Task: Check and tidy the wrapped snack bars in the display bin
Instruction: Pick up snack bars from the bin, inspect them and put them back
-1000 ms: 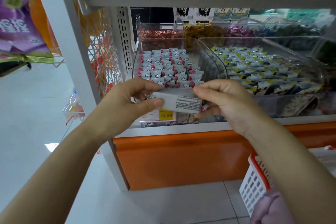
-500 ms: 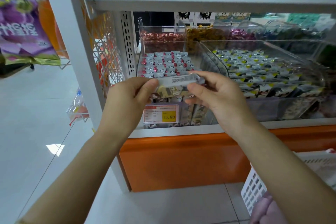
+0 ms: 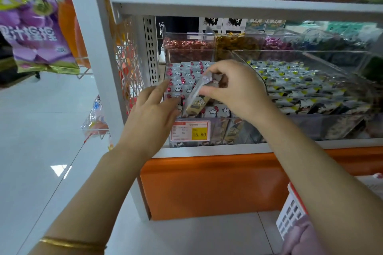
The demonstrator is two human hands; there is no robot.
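Note:
A clear display bin (image 3: pixel 238 128) on the shelf holds several rows of silver-wrapped snack bars (image 3: pixel 186 80) with red and white marks. My right hand (image 3: pixel 234 89) pinches one wrapped snack bar (image 3: pixel 196 101) by its upper end, tilted steeply with its lower end down at the front rows of the bin. My left hand (image 3: pixel 153 112) is beside the bar on the left, fingers straight and pointing into the bin, holding nothing. A price label (image 3: pixel 190 131) reading 15.80 is on the bin's front wall.
A second clear bin (image 3: pixel 331 130) of black, white and yellow wrapped sweets stands to the right. More sweet bins sit behind. A white shelf board (image 3: pixel 228 5) hangs low above. A red-rimmed white basket (image 3: pixel 290 211) is at lower right, hanging bags (image 3: pixel 35 27) at left.
My left hand has let go of the bar and straightened. My right hand has turned the bar from level to steeply tilted and carried it over the bin's front rows.

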